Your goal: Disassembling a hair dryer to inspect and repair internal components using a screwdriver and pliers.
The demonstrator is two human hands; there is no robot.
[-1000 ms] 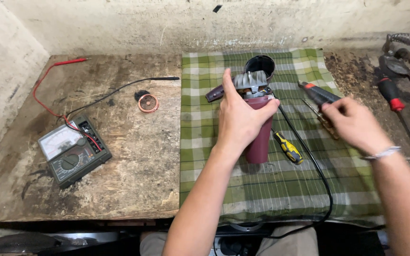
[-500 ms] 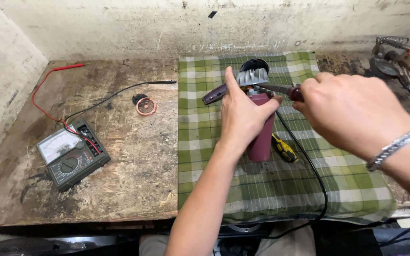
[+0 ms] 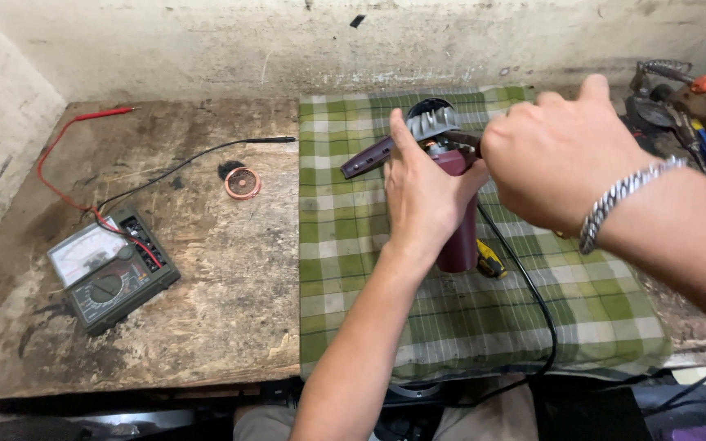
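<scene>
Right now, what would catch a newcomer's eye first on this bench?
The two hands at centre: the left hand wraps a maroon tool body standing on the green checked cloth, while the right hand, with a silver bracelet on its wrist, closes over the tool's top. On the bare wood at left lies a meter with red and black leads, and a small copper coil sits nearer the cloth.

Rough wood bench [image 3: 206,327]; woven cloth [image 3: 467,327]
</scene>
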